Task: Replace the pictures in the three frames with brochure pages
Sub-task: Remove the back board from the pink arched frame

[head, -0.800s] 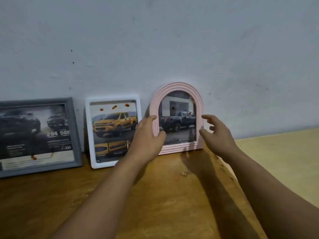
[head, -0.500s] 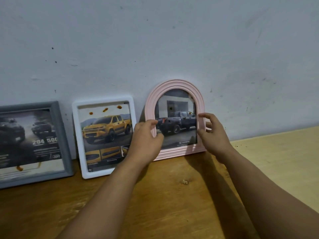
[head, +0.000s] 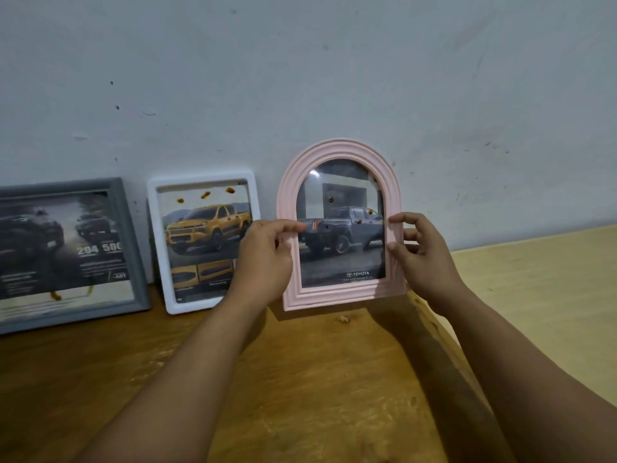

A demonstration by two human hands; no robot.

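Wooden bench (head: 300, 389) in foreground, forearms reaching across it. Left hand (head: 263, 259) pinches left edge of pink arched frame (head: 337, 295), fingers curled round the rim; right hand (head: 424, 255) grips right edge likewise. Frame upright by the wall (head: 300, 78), holds truck brochure page. Left of it: white frame (head: 203, 245), then grey frame (head: 66, 255), both leaning on wall.
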